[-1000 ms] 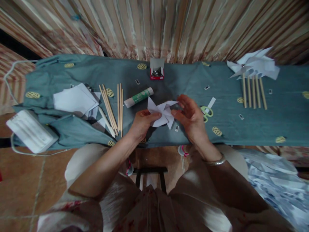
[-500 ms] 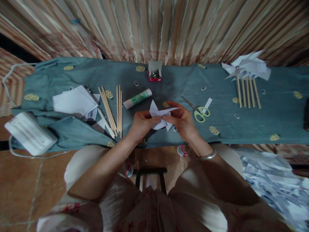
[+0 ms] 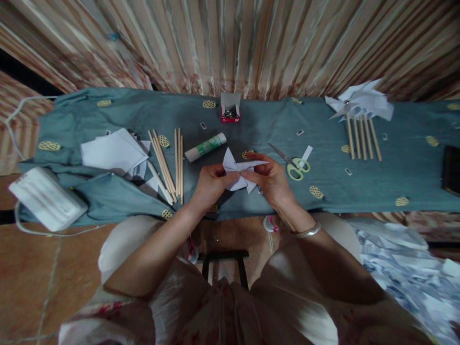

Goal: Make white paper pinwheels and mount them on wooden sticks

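Between my hands, a little above the cloth, is a white paper pinwheel [image 3: 233, 165] with folded, pointed blades. My left hand [image 3: 212, 183] pinches its left side, the thumb pressed near the centre. On the other side my right hand [image 3: 269, 178] grips the paper, with its thumb also near the middle and the fingers behind. The fingertips behind the paper are hidden. A glue stick [image 3: 206, 147] with a green label lies just beyond my left hand. Scissors [image 3: 294, 167] with light green handles rest to the right, partly over a small white paper strip [image 3: 305, 154].
A red box of small metal pieces [image 3: 230, 114] stands open at the back. Wooden sticks [image 3: 178, 163], a white pen [image 3: 160, 183], paper sheets [image 3: 111, 153] and a white power strip [image 3: 48, 199] lie left. Finished pinwheels on sticks [image 3: 364, 139] and a dark object [image 3: 451, 170] lie right.
The hands keep their grip on the pinwheel and have barely moved. The view has shifted slightly to the right, so more of the dark object at the right edge shows.
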Action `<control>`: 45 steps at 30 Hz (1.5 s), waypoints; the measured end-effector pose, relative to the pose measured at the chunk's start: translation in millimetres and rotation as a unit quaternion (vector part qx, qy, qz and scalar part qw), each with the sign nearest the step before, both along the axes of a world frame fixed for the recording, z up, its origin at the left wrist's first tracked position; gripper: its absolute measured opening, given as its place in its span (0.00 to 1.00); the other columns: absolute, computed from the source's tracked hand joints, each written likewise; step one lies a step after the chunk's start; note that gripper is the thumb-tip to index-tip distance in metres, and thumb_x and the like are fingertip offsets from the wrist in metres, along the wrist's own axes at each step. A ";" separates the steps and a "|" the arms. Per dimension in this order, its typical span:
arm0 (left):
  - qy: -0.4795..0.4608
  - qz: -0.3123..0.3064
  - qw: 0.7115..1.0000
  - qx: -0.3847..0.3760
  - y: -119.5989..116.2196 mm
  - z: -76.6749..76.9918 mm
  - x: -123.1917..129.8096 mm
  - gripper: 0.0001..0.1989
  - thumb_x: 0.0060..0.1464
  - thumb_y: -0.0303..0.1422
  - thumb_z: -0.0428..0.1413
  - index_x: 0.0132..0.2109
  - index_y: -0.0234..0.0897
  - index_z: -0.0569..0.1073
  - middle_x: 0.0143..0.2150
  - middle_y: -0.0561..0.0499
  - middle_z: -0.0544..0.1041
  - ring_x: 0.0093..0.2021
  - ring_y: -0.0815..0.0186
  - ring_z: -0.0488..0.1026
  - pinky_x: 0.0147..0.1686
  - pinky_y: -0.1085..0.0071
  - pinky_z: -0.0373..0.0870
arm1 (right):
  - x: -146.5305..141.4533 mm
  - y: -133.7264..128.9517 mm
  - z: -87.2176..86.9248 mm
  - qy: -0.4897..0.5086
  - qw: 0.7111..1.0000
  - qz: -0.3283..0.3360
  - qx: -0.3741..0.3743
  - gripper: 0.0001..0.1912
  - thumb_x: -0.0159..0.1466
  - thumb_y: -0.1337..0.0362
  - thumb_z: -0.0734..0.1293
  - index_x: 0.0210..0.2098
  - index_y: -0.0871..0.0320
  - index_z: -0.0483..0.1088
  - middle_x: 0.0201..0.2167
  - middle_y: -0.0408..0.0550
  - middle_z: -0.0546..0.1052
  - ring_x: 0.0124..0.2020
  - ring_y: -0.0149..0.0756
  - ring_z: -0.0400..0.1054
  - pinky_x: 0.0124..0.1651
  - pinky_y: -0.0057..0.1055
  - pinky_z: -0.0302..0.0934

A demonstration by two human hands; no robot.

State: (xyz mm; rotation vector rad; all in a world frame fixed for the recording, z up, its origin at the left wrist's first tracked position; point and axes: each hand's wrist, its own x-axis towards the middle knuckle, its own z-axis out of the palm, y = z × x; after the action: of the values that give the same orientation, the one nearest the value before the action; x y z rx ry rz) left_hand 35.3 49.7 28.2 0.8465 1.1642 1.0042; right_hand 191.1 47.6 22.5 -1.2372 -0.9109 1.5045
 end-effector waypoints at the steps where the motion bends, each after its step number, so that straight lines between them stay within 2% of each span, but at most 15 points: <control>1: -0.004 0.002 1.000 -0.003 0.0 0.8 -0.3 0.11 0.33 0.34 0.68 0.28 0.34 0.82 0.26 0.51 0.81 0.26 0.67 0.72 0.28 0.73 0.68 | -1.0 -0.2 1.1 0.000 1.000 -0.001 -0.004 0.28 0.43 0.58 0.80 0.42 0.53 0.71 0.21 0.34 0.77 0.22 0.31 0.69 0.28 0.30 0.63; 7: -0.035 0.013 0.999 -0.009 -3.1 4.0 -5.0 0.10 0.33 0.32 0.68 0.27 0.34 0.82 0.25 0.51 0.80 0.25 0.68 0.71 0.27 0.74 0.67 | -7.5 -1.7 6.5 -0.001 1.000 -0.017 -0.014 0.27 0.42 0.61 0.80 0.41 0.54 0.73 0.18 0.31 0.73 0.21 0.29 0.67 0.28 0.29 0.62; 12: -0.048 0.019 0.998 -0.029 -7.4 8.4 -9.0 0.09 0.31 0.32 0.67 0.26 0.34 0.81 0.25 0.52 0.80 0.24 0.68 0.71 0.27 0.73 0.67 | -16.0 -4.5 14.7 0.012 1.000 -0.017 -0.020 0.28 0.39 0.59 0.81 0.39 0.55 0.73 0.14 0.28 0.68 0.19 0.27 0.64 0.26 0.28 0.61; 16: -0.053 0.036 0.998 -0.028 -6.3 12.0 -11.7 0.09 0.29 0.32 0.67 0.24 0.34 0.80 0.23 0.52 0.79 0.24 0.69 0.70 0.27 0.73 0.66 | -19.9 -6.5 23.0 0.030 0.999 -0.007 -0.011 0.29 0.39 0.56 0.82 0.39 0.54 0.74 0.22 0.34 0.77 0.25 0.31 0.71 0.32 0.30 0.67; 19: -0.057 0.060 0.997 -0.007 -4.1 15.6 -15.6 0.09 0.29 0.33 0.67 0.24 0.34 0.80 0.24 0.53 0.78 0.24 0.69 0.70 0.27 0.73 0.66 | -15.6 -4.5 25.1 0.030 0.999 -0.038 0.003 0.25 0.44 0.51 0.81 0.38 0.53 0.76 0.30 0.40 0.81 0.30 0.31 0.73 0.36 0.29 0.68; 21: -0.059 0.080 0.995 0.002 -3.4 19.4 -18.8 0.10 0.30 0.32 0.67 0.25 0.34 0.80 0.24 0.52 0.79 0.25 0.68 0.70 0.28 0.73 0.67 | -10.4 -1.1 22.7 0.024 0.997 -0.073 0.008 0.24 0.46 0.47 0.79 0.37 0.53 0.77 0.32 0.42 0.82 0.32 0.32 0.74 0.36 0.29 0.68; 24: -0.062 0.095 0.994 0.005 -4.0 26.2 -23.1 0.10 0.31 0.32 0.67 0.27 0.34 0.80 0.26 0.52 0.80 0.27 0.67 0.72 0.31 0.72 0.68 | -4.0 5.4 13.5 -0.010 0.994 -0.107 0.030 0.21 0.47 0.48 0.79 0.35 0.53 0.78 0.32 0.43 0.82 0.32 0.31 0.73 0.36 0.29 0.67; 27: -0.060 0.099 0.993 0.004 -5.4 31.4 -25.3 0.10 0.31 0.32 0.67 0.27 0.34 0.80 0.27 0.52 0.80 0.27 0.67 0.73 0.31 0.71 0.68 | -2.0 14.2 1.3 -0.072 0.988 -0.111 0.083 0.16 0.48 0.51 0.78 0.31 0.54 0.78 0.29 0.43 0.81 0.30 0.32 0.72 0.38 0.31 0.67; 30: -0.078 0.100 0.992 -0.001 -5.8 34.7 -26.1 0.10 0.29 0.32 0.67 0.26 0.34 0.80 0.25 0.52 0.80 0.26 0.67 0.73 0.30 0.71 0.68 | -3.0 31.1 -5.8 -0.170 0.975 -0.085 0.118 0.12 0.53 0.54 0.73 0.30 0.55 0.78 0.27 0.43 0.80 0.28 0.34 0.71 0.38 0.34 0.67; 32: -0.095 0.097 0.991 -0.002 -5.7 35.9 -26.5 0.10 0.29 0.32 0.67 0.26 0.34 0.80 0.25 0.52 0.80 0.25 0.67 0.73 0.30 0.71 0.69 | -4.4 49.7 -5.0 -0.269 0.950 -0.056 0.147 0.11 0.57 0.58 0.69 0.34 0.56 0.79 0.31 0.47 0.81 0.31 0.38 0.73 0.41 0.38 0.67; 33: -0.100 0.095 0.990 -0.002 -5.6 36.3 -26.7 0.10 0.29 0.32 0.67 0.26 0.34 0.80 0.25 0.52 0.80 0.25 0.67 0.73 0.30 0.71 0.69 | -5.6 61.0 -2.9 -0.328 0.927 -0.049 0.177 0.10 0.58 0.60 0.68 0.35 0.58 0.79 0.37 0.50 0.82 0.36 0.40 0.74 0.45 0.39 0.67; 35: -0.101 0.095 0.990 -0.004 -5.5 36.7 -27.1 0.11 0.30 0.32 0.68 0.27 0.34 0.80 0.26 0.51 0.80 0.26 0.67 0.74 0.30 0.71 0.69 | -9.2 86.4 3.5 -0.447 0.865 -0.031 0.227 0.10 0.60 0.65 0.66 0.36 0.60 0.80 0.48 0.56 0.80 0.49 0.45 0.73 0.55 0.41 0.64; 38: -0.102 0.101 0.990 -0.006 -5.0 37.3 -27.6 0.12 0.29 0.33 0.69 0.27 0.34 0.80 0.27 0.50 0.81 0.27 0.66 0.74 0.31 0.71 0.70 | -18.1 124.3 14.1 -0.586 0.777 -0.012 0.228 0.12 0.62 0.67 0.64 0.39 0.61 0.79 0.59 0.59 0.74 0.60 0.49 0.66 0.64 0.43 0.56; 42: -0.121 0.104 0.987 -0.012 -3.4 41.1 -27.2 0.12 0.28 0.33 0.70 0.26 0.35 0.81 0.26 0.51 0.81 0.25 0.67 0.73 0.29 0.72 0.69 | -31.4 158.5 22.3 -0.671 0.695 0.062 0.251 0.15 0.65 0.67 0.61 0.41 0.61 0.80 0.62 0.58 0.71 0.65 0.48 0.59 0.67 0.43 0.52; 45: -0.141 0.103 0.984 -0.024 -2.1 44.7 -26.1 0.11 0.28 0.32 0.69 0.25 0.35 0.80 0.24 0.52 0.80 0.23 0.69 0.71 0.27 0.73 0.67 | -38.0 169.7 24.4 -0.696 0.657 0.124 0.262 0.14 0.63 0.68 0.64 0.40 0.62 0.81 0.63 0.60 0.69 0.66 0.51 0.57 0.68 0.44 0.49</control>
State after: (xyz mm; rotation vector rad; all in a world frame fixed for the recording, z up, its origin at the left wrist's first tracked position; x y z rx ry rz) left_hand 9.2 47.6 72.9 0.5308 1.0402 1.2182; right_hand 153.0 217.4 46.8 -1.7356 -2.3521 0.0392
